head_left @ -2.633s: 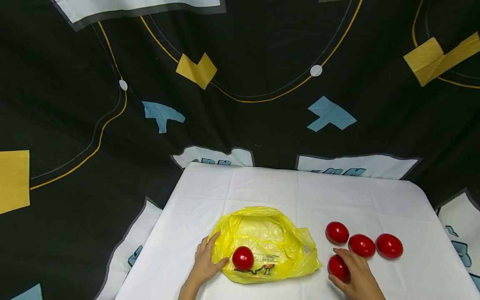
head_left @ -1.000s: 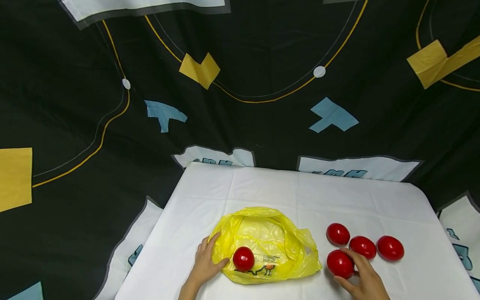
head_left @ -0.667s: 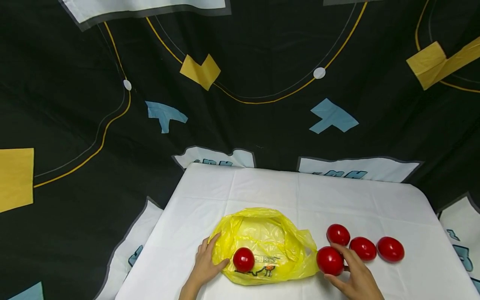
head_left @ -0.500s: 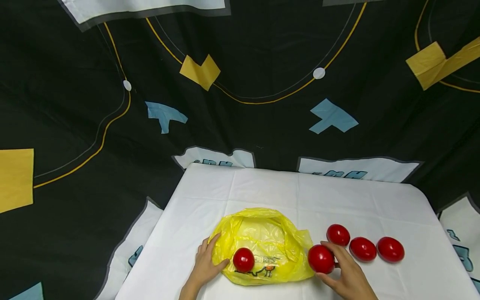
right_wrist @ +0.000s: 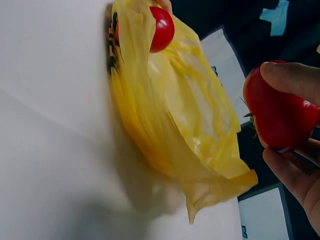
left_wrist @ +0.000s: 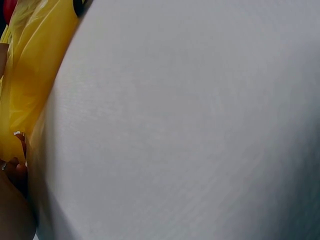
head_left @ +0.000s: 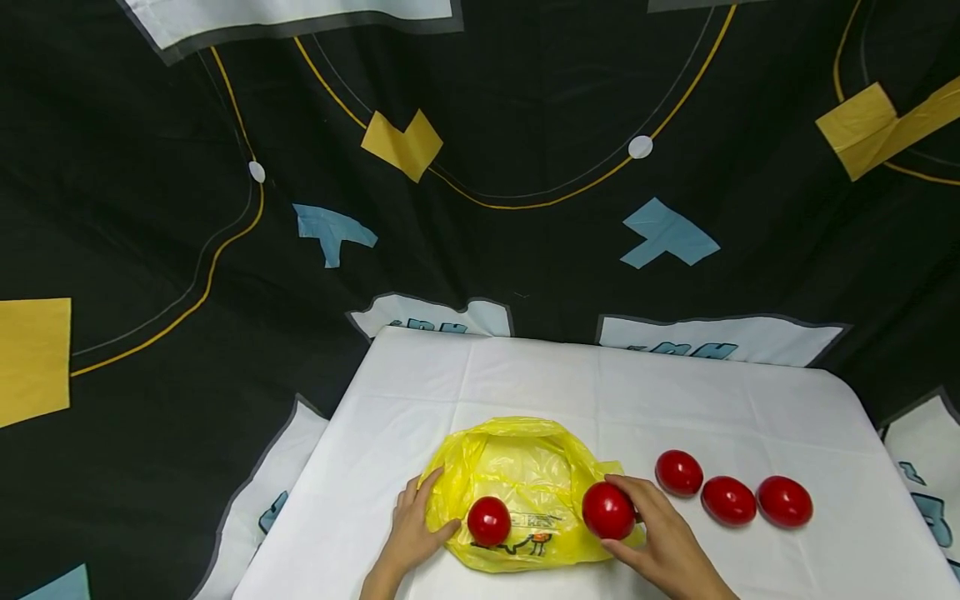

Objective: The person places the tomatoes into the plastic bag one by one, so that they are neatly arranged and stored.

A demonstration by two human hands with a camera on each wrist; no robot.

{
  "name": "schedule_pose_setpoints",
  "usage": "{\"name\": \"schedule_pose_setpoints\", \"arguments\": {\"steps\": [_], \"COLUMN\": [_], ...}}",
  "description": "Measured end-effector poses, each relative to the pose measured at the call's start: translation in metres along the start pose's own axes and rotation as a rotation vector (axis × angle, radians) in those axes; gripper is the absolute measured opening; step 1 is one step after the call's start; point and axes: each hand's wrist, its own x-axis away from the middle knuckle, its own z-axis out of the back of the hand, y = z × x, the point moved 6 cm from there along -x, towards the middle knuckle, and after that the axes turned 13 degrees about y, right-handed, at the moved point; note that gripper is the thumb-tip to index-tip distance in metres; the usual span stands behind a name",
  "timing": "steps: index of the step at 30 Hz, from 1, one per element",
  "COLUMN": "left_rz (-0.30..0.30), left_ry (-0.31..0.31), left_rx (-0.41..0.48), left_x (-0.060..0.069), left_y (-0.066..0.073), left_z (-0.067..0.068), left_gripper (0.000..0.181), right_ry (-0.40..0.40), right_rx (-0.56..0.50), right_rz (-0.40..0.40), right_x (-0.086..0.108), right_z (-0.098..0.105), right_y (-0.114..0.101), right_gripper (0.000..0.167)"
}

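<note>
A yellow plastic bag (head_left: 525,458) lies on the white table with its mouth spread wide. At its left edge my left hand (head_left: 411,529) grips the plastic between thumb and fingers; in the left wrist view only part of that hand (left_wrist: 15,212) shows beside the bag (left_wrist: 35,65). One tomato (head_left: 489,522) is inside the bag on the left. My right hand (head_left: 660,533) holds another tomato (head_left: 608,510) above the bag's right side. The right wrist view shows this tomato (right_wrist: 280,110) between thumb and fingers, its green stem visible.
Three more tomatoes lie to the right of the bag: one tomato (head_left: 678,473) farther back, a middle tomato (head_left: 728,501) and a right tomato (head_left: 784,502). Behind the white table (head_left: 540,375) hangs a dark patterned cloth (head_left: 480,258).
My right hand has taken the nearest tomato from the group on the right, lifted it and carried it left over the bag's right side. The left hand stays at the bag's edge.
</note>
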Motion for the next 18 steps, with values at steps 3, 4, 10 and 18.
{"name": "schedule_pose_setpoints", "arguments": {"steps": [3,4,10,18], "left_rz": [0.001,0.001,0.005,0.007], "left_ry": [0.003,0.004,0.004,-0.001], "left_rx": [-0.002,-0.001,0.003,-0.002], "left_x": [0.0,0.0,0.0,0.0], "left_y": [0.001,0.001,0.001,0.0], "left_z": [0.001,0.001,0.001,-0.001], "left_gripper": [0.086,0.086,0.086,0.086], "right_ry": [-0.033,-0.043,-0.073,-0.071], "right_rx": [-0.02,-0.025,-0.046,-0.048], "right_rz": [-0.027,-0.026,0.092,0.246], "right_x": [-0.003,-0.004,-0.007,-0.01], "right_z": [-0.007,-0.01,-0.03,-0.058], "right_y": [-0.004,-0.005,-0.012,-0.021], "right_gripper": [0.077,0.076,0.075,0.076]}}
